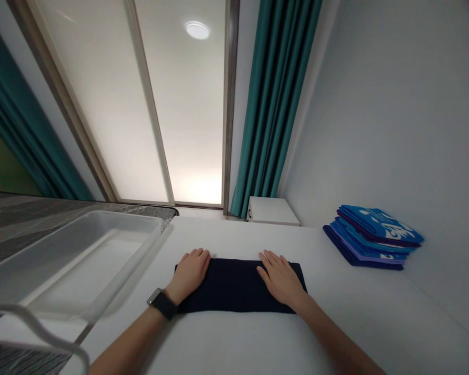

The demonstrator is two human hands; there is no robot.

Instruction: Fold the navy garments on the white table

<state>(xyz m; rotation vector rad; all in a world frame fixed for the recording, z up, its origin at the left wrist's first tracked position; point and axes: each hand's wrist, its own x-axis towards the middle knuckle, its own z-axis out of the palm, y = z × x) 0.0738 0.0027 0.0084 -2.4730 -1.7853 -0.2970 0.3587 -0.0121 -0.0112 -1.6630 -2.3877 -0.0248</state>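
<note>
Both forearms (127,338) reach in from the near side, the left one wearing a dark-banded watch (162,303), over the white surface (230,344). Dark navy cloth (234,286) lies flat in front of the wearer, its long axis running left to right, one long edge towards the body and the other towards the sliding doors (195,130). Left hand (191,271) covers its left end, fingers close together; whether they pinch the fabric, I cannot tell. Right hand (281,278) rests palm-down near the right end, fingers slightly apart.
</note>
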